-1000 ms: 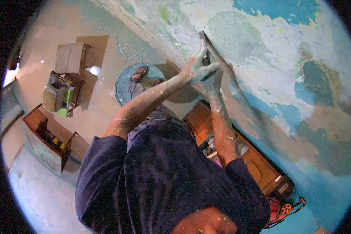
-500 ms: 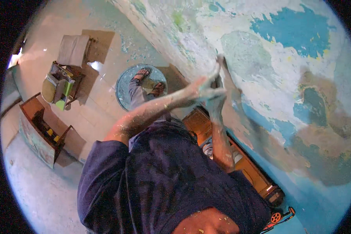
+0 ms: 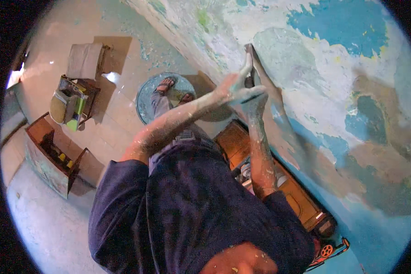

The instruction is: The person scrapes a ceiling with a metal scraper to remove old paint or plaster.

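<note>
Together, the right hand (image 3: 255,107) grips a scraper (image 3: 250,81) and the left hand (image 3: 235,90) spreads against it, at a patchy blue-and-white wall (image 3: 324,86) edging a fleck-strewn floor (image 3: 118,107).

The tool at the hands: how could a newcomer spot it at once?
Find the patchy wall filling the right side, then the left hand and right hand meeting in front of it. The tool is the slim piece where they meet; its dark colour sets it apart from the dust-whitened hands.
</note>
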### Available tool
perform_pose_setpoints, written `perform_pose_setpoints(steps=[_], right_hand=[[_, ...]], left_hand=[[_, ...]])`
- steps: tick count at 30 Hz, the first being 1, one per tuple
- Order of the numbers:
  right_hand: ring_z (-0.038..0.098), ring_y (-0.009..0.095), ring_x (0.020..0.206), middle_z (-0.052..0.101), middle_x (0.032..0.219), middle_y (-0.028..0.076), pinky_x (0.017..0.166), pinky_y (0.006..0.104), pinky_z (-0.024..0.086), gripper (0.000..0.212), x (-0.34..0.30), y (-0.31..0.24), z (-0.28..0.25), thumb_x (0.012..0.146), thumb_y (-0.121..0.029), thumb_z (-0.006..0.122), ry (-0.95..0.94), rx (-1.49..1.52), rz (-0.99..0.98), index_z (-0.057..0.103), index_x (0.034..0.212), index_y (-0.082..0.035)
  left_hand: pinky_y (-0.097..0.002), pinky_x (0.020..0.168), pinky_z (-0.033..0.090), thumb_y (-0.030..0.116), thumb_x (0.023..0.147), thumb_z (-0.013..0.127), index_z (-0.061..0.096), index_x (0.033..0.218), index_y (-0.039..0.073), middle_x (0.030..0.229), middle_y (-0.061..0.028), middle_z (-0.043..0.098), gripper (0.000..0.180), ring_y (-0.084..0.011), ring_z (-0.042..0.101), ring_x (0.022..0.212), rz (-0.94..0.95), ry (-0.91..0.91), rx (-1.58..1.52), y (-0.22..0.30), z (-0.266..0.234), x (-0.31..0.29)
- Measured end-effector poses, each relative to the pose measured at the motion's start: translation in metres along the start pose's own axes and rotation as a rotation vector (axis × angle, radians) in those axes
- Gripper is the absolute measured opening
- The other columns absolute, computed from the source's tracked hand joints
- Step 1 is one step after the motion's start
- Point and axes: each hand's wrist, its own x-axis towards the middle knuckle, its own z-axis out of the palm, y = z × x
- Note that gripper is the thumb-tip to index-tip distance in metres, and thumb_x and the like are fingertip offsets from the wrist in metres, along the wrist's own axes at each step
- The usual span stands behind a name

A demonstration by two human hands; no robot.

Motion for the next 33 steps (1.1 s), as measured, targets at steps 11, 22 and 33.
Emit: perform_pose_setpoints(steps=[11, 22, 33], right_hand=[[0.057, 0.018, 0.077, 0.058, 0.094, 0.012, 0.067, 0.0265, 0.047, 0.031, -0.014, -0.053, 0.033, 0.091, -0.021, 0.045, 0.302, 0.353, 0.282, 0.047, 0.119, -0.006], [0.055, 0.014, 0.079, 0.056, 0.086, 0.006, 0.064, 0.0307, 0.045, 0.024, -0.023, -0.056, -0.003, 0.083, -0.016, 0.055, 0.13, 0.238, 0.112, 0.054, 0.103, -0.003], [0.053, 0.027, 0.061, 0.053, 0.063, 0.012, 0.053, 0.041, 0.04, 0.027, -0.03, -0.022, 0.013, 0.072, -0.024, 0.067, 0.379, 0.171, 0.057, 0.052, 0.07, -0.001]], left_hand=[[-0.0379, 0.099, 0.034, 0.046, 0.077, 0.064, 0.001, 0.137, -0.007, 0.133, -0.0323, 0.031, 0.102, -0.037, 0.039, 0.122, 0.133, -0.045, 0.113, 0.001, 0.009, -0.015], [-0.0391, 0.09, 0.041, 0.048, 0.075, 0.064, 0.003, 0.137, -0.009, 0.122, -0.0365, 0.041, 0.104, -0.0407, 0.049, 0.11, 0.349, 0.082, 0.181, -0.003, 0.019, -0.016], [-0.0403, 0.087, 0.042, 0.049, 0.074, 0.064, 0.005, 0.136, -0.011, 0.119, -0.036, 0.044, 0.104, -0.0426, 0.05, 0.106, 0.087, -0.058, 0.119, -0.009, 0.018, -0.011]])
